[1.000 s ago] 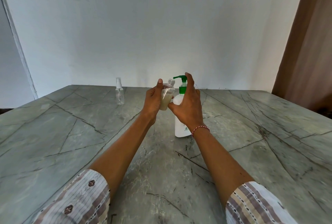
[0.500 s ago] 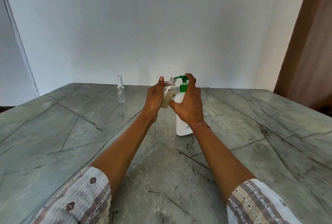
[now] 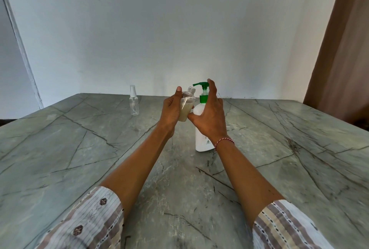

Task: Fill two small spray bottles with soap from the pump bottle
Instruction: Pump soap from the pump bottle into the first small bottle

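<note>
Risen again, green pump head (image 3: 202, 85) under right hand's (image 3: 209, 117) spread fingers; left hand (image 3: 171, 110) grips clear bottle (image 3: 186, 107).

The open bottle (image 3: 186, 107) is clear, uncapped, its threaded neck tilted toward the pump spout. It is partly filled with pale cloudy soap and is held in the left hand (image 3: 170, 109), thumb up along its side. The pump bottle (image 3: 201, 133) is white with a green pump head, upright on the table, under the right hand (image 3: 209, 117), whose fingertip rests on the pump top. The 2nd spray bottle (image 3: 134, 103), clear and capped, stands upright well left of the left hand.
</note>
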Available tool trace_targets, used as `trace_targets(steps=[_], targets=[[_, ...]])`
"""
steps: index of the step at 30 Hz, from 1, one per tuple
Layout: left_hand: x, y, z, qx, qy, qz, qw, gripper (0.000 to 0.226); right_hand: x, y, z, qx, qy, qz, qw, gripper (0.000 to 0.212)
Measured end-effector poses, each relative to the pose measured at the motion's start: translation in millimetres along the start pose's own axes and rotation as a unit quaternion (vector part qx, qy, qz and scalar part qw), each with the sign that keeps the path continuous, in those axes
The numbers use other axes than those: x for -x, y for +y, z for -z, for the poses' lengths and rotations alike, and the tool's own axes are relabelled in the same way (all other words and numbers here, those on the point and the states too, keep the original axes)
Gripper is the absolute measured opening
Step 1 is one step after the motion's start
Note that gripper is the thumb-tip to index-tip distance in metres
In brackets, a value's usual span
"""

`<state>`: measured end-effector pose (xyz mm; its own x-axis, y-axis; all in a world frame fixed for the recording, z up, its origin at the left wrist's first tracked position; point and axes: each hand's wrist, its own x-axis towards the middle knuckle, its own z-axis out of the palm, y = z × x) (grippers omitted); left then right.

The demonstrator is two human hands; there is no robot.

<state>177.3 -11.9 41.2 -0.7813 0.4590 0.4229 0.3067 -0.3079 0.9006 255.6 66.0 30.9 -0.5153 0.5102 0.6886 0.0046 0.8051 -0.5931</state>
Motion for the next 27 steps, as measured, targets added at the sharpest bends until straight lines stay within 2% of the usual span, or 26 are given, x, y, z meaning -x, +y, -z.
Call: trace_targets(steps=[11,20,27], targets=[[-0.9,-0.3,1.6,-0.002,-0.004,0.0,1.0,0.039,0.6,0.2,-2.4,0.008,0.009,0.014,1.0,0.096],[0.4,1.2,-0.2,-0.007,0.001,0.0,1.0,0.036,0.4,1.4,-0.7,0.012,0.01,0.008,1.0,0.111],[0.3,0.8,-0.4,-0.007,-0.001,-0.006,1.0,0.035,0.7,2.0,-1.0,0.014,0.01,0.017,1.0,0.104]])
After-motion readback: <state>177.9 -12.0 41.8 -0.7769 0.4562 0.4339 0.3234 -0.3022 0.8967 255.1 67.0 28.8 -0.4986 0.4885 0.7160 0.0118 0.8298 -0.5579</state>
